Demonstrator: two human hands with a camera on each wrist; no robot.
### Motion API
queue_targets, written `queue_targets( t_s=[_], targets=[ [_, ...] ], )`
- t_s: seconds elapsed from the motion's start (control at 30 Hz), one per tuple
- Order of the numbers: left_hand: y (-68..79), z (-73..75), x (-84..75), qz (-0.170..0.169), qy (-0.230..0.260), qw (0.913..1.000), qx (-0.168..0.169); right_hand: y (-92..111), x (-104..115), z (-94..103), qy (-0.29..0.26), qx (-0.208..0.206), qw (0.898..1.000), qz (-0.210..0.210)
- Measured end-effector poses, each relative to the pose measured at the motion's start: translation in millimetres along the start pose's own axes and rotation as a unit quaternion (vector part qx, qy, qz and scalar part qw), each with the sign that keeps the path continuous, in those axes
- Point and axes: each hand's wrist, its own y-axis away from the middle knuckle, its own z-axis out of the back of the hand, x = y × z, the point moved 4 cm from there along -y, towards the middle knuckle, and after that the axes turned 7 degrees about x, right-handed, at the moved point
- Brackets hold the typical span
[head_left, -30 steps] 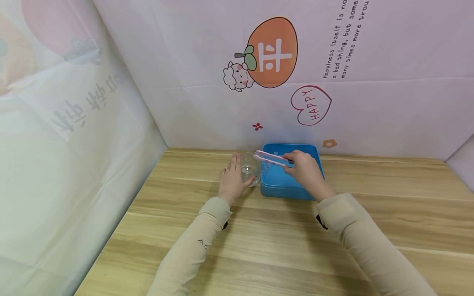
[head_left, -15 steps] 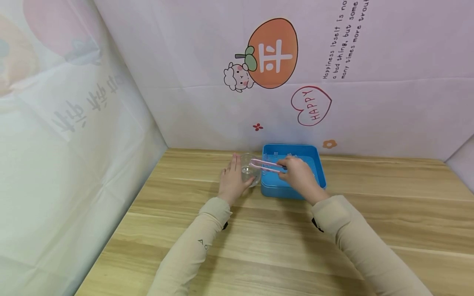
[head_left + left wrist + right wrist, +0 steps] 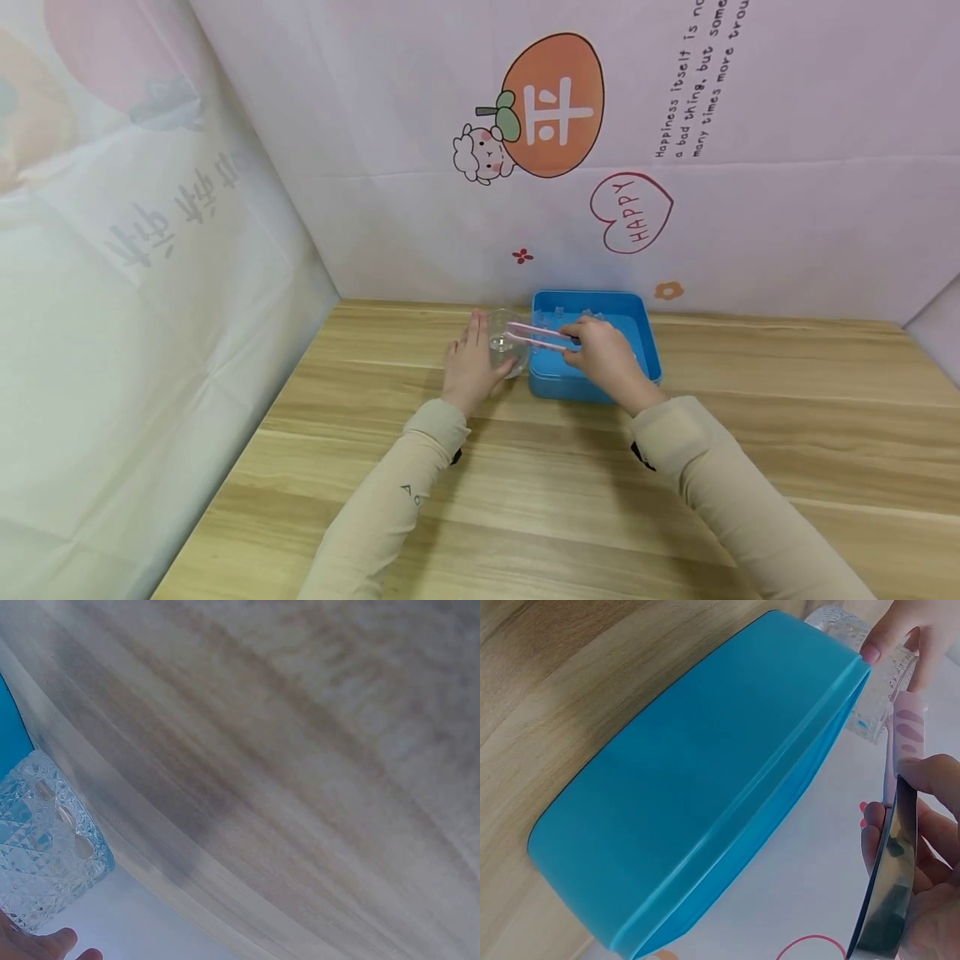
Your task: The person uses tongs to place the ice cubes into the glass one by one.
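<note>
My left hand [image 3: 468,362] holds a clear glass [image 3: 504,354], fingers along its left side and thumb at the near side. In the left wrist view the cut pattern of the glass [image 3: 45,855] shows beside some fingertips. My right hand [image 3: 606,357] pinches a pair of tongs [image 3: 536,329] with pink tips and a shiny metal band [image 3: 889,877]. Their tips lie over the mouth of the glass; I cannot tell whether anything is between them. Just right of the glass is a blue box [image 3: 566,389], partly covered by my right hand. Small clear pieces [image 3: 559,312] lie inside it.
The wood-grain table [image 3: 525,500] ends at a printed white cloth [image 3: 420,217] behind the box and glass. Another cloth [image 3: 150,350] hangs along the left edge. The box wall [image 3: 682,780] stands between the table and my right hand in the right wrist view.
My right hand has moved left and a little nearer, bringing the tong tips from the glass's right rim to over its mouth. The left hand and glass have stayed put.
</note>
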Motion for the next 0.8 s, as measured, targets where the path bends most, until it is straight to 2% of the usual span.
queue_targets(
  t_s=[0.67,0.8],
  targets=[
    [0.5,2.5,-1.1,-0.002,0.002,1.0,-0.002,-1.0,-6.1,5.8,-0.004,-0.011,1.0,-0.006],
    [0.6,2.1,-1.7,-0.006,-0.001,1.0,-0.003,-0.8,-9.1,9.0,-0.009,-0.01,1.0,-0.019]
  ],
)
